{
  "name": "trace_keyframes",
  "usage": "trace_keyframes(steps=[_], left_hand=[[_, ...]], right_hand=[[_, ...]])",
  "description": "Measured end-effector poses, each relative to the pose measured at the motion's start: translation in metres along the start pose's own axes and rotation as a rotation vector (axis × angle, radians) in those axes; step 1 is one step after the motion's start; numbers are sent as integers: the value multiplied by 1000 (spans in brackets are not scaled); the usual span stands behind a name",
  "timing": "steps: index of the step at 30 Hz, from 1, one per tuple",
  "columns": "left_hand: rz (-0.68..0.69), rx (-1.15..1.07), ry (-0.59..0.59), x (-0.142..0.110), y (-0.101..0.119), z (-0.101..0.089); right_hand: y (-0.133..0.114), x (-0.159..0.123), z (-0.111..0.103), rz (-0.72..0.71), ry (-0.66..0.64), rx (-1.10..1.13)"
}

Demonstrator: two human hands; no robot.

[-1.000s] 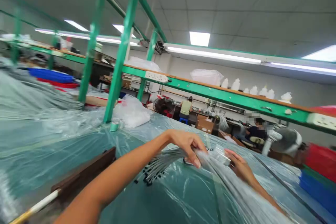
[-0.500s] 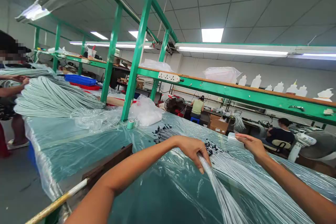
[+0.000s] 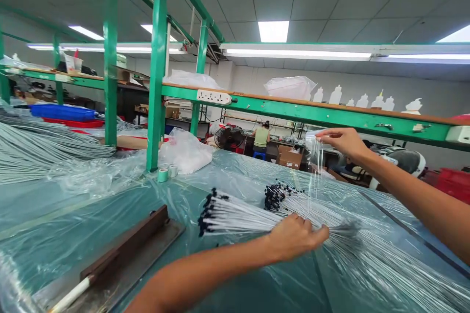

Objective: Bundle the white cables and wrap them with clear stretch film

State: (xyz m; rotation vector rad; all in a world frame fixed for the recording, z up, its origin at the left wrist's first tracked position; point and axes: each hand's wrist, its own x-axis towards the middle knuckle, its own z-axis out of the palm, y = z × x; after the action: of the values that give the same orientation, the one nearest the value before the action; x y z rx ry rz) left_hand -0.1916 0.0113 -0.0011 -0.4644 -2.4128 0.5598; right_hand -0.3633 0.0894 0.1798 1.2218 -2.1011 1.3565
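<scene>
My left hand (image 3: pixel 297 237) is wrapped round a bundle of thin white cables (image 3: pixel 240 214), whose black tips fan out to the left just above the table. The rest of that bundle runs rightward out of my fist and is blurred. My right hand (image 3: pixel 341 141), raised higher on the right, pinches a clear plastic strip (image 3: pixel 315 161) between thumb and fingers; it hangs down towards the cables. Behind my left hand lies a larger pile of the same cables (image 3: pixel 396 259), its black ends (image 3: pixel 277 196) pointing left.
A brown metal tool with a white handle (image 3: pixel 73 294) lies at front left. Tape rolls (image 3: pixel 162 175) and a white plastic bag (image 3: pixel 185 151) stand by the green post (image 3: pixel 156 68). Bottles (image 3: pixel 335 95) line the shelf. More cables (image 3: pixel 47 144) lie far left. A co-worker (image 3: pixel 261 138) sits behind.
My left hand has turned the bundle so its black tips show on the left. My right hand has risen with the plastic strip, which now hangs down. The view has swung right.
</scene>
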Motion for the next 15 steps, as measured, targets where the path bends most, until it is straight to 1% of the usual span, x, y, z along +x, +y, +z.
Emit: trace_keyframes(steps=[1, 3, 5, 7, 10, 11, 12, 15], left_hand=[[-53, -33, -19, -2, 10, 14], [-140, -137, -110, -8, 30, 35], [-163, -283, -235, -13, 47, 46], [-244, -453, -375, -16, 57, 48], [-446, -631, -556, -17, 55, 43], [-480, -665, -595, -17, 51, 41], [-488, -696, -624, -16, 46, 40], [-450, -823, -716, -13, 27, 41]], right_hand=[[3, -11, 1, -4, -29, -13], [15, -34, 5, -4, -95, -27], [29, -57, 9, -4, -159, -30], [42, -74, 11, -6, -198, -36], [51, -87, 6, -13, -219, -57], [50, -90, 2, -16, -216, -66], [48, -91, -2, -21, -208, -77], [35, -97, -13, -48, -188, -115]])
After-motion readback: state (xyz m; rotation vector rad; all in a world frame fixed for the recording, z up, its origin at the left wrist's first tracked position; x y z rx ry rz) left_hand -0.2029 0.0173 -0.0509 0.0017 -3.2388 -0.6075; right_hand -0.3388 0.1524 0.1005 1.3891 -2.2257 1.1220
